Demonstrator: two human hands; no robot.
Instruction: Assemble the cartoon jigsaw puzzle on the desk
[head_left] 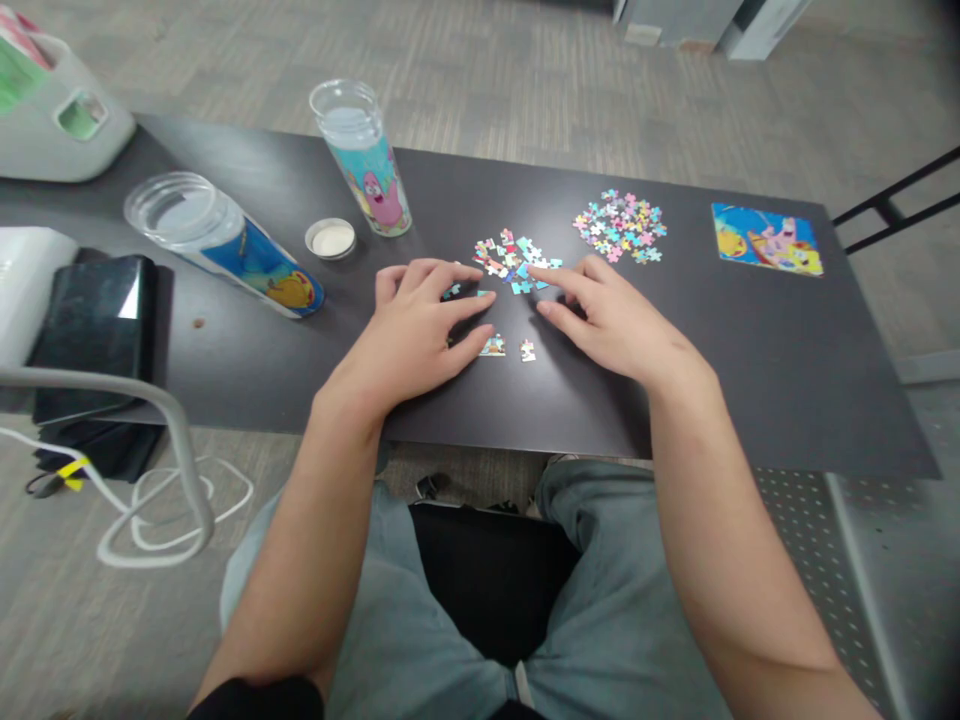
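Note:
Several loose jigsaw puzzle pieces (517,258) lie in a small pile on the dark table between my hands. My left hand (429,325) rests with fingers spread at the pile's left, partly covering some pieces beneath it. By its thumb lies a joined bit of puzzle (493,346), and a single puzzle piece (527,350) sits just to the right. My right hand (607,312) reaches in from the right, thumb and index finger apart. Its index fingertip is at a blue piece on the pile's edge; whether it presses on it I cannot tell.
A second heap of puzzle pieces (621,226) lies farther right, near a cartoon picture card (768,240). Two clear-topped tubes, one pink-and-teal (379,190) and one blue (262,265), stand left beside a round lid (331,239). A black case (94,325) and a white cable (180,470) are at far left.

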